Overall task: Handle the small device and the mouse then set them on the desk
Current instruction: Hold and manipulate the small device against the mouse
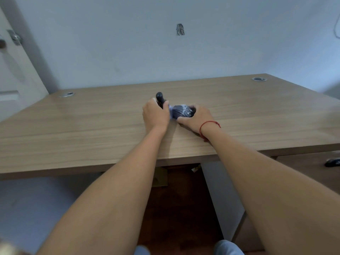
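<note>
Both arms reach out over the wooden desk (92, 126). My left hand (156, 115) is closed around a small dark device (159, 97) whose rounded top sticks up above the fingers. My right hand (196, 117), with a red string on the wrist, grips a dark mouse (182, 111) with pale markings on its back. The mouse rests on or just above the desk's middle. A pale bluish piece, maybe a cloth or wrapper (171, 112), shows between the two hands. The undersides of both objects are hidden.
Two round cable grommets sit in the desk's far corners, one at the left (67, 94) and one at the right (259, 79). A second dark mouse (332, 162) lies on a lower surface at the right. A door (11, 61) stands at the far left.
</note>
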The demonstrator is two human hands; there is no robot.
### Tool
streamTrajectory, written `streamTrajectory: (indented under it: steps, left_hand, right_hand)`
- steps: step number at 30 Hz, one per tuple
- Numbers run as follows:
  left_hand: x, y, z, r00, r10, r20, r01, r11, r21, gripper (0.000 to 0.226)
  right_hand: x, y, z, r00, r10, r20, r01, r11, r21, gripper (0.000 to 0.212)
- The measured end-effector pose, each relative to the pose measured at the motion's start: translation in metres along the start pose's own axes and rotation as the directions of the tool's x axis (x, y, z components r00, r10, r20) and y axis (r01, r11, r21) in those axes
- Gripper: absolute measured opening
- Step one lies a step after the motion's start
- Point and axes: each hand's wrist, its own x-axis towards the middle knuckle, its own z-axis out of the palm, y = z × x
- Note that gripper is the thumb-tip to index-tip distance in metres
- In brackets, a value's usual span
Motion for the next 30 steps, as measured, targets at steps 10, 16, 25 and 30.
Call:
streamTrajectory:
  steps: [10, 16, 25, 30]
  left_hand:
    - [-0.003, 0.006, -0.001, 0.997, 0.071, 0.009, -0.068, 0.984, -0.166, 0.027]
    - [0.000, 0.003, -0.003, 0.999, 0.001, -0.045, -0.001, 1.000, 0.009, 0.026]
    - [-0.004, 0.005, 0.002, 0.997, 0.078, 0.011, -0.078, 0.995, 0.056, 0.027]
    - [-0.004, 0.009, -0.004, 0.998, -0.010, -0.059, 0.003, 0.993, -0.118, 0.028]
  right_hand:
    - [0.000, -0.002, 0.001, 0.999, -0.029, -0.014, 0.025, 0.980, -0.199, 0.072]
    - [0.001, 0.003, -0.004, 0.998, -0.066, 0.003, 0.066, 0.992, -0.109, 0.072]
    - [0.001, 0.003, -0.006, 0.997, -0.062, 0.049, 0.065, 0.996, -0.063, 0.068]
    - [-0.001, 0.005, -0.006, 0.999, -0.050, 0.020, 0.050, 0.999, -0.015, 0.068]
